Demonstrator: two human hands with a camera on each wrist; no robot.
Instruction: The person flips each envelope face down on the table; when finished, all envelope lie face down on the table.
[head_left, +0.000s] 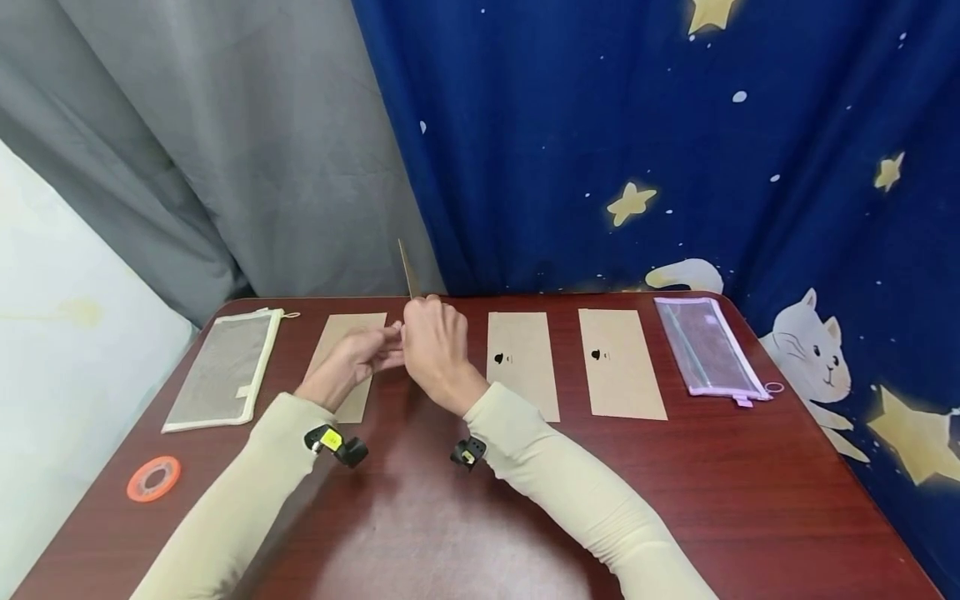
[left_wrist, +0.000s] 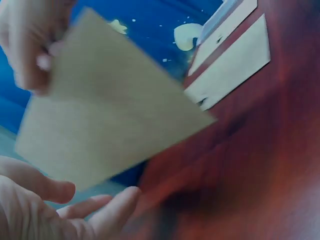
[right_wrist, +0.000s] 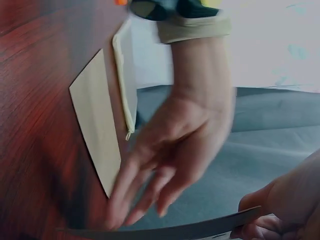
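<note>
My right hand (head_left: 438, 346) pinches a thin brown kraft-cover notebook (head_left: 407, 268) and holds it up above the table, nearly edge-on in the head view. The left wrist view shows a plain brown face of this notebook (left_wrist: 110, 105), with the right hand (left_wrist: 37, 45) at its upper left edge. My left hand (head_left: 356, 354) is just left of it, thumb and fingers extended and spread apart; it grips nothing. In the right wrist view the left hand's fingertips (right_wrist: 117, 215) reach down close to the notebook's edge (right_wrist: 190, 231).
A kraft notebook (head_left: 356, 408) lies partly behind the left hand. Two more, the nearer notebook (head_left: 525, 383) and the farther notebook (head_left: 622, 375), bear black hat marks. Mesh zip pouches, white (head_left: 217, 367) and purple (head_left: 701, 346), flank them; an orange tape roll (head_left: 137, 483) lies front left.
</note>
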